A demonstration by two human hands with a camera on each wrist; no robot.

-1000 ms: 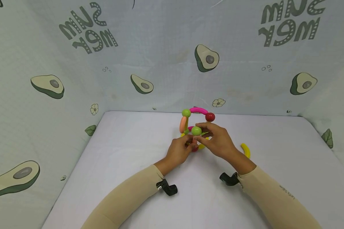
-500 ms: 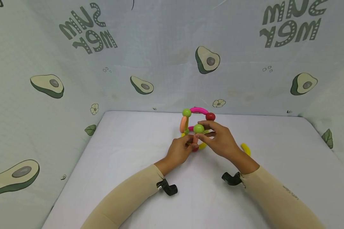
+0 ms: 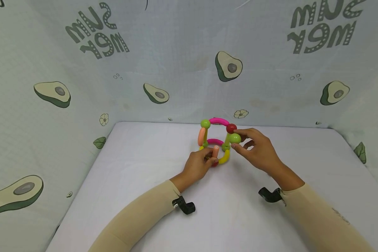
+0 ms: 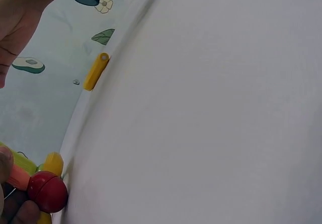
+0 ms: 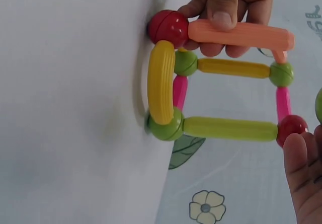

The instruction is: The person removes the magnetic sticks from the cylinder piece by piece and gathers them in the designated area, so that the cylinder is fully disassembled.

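Note:
A cube-like frame of coloured rods and balls stands on the table. In the head view my left hand (image 3: 197, 164) pinches its upright salmon rod (image 3: 215, 151), just above a red ball (image 3: 215, 163) at the near corner; that rod's top end is bare. My right hand (image 3: 256, 148) holds a green ball (image 3: 235, 138) between thumb and fingers, close to the upper red ball (image 3: 231, 128). The right wrist view shows the yellow curved rod (image 5: 161, 83) and the upright light-green rod (image 5: 229, 128). There the held green ball (image 5: 319, 105) is mostly cut off.
A loose yellow rod (image 4: 95, 73) lies on the table in the left wrist view; in the head view my right arm hides nearly all of it. White cloth covers the table (image 3: 138, 168), with a printed curtain (image 3: 182, 45) behind.
My right hand has lifted the green ball off the top of the salmon rod and carried it to the right. The left hand keeps its grip in place.

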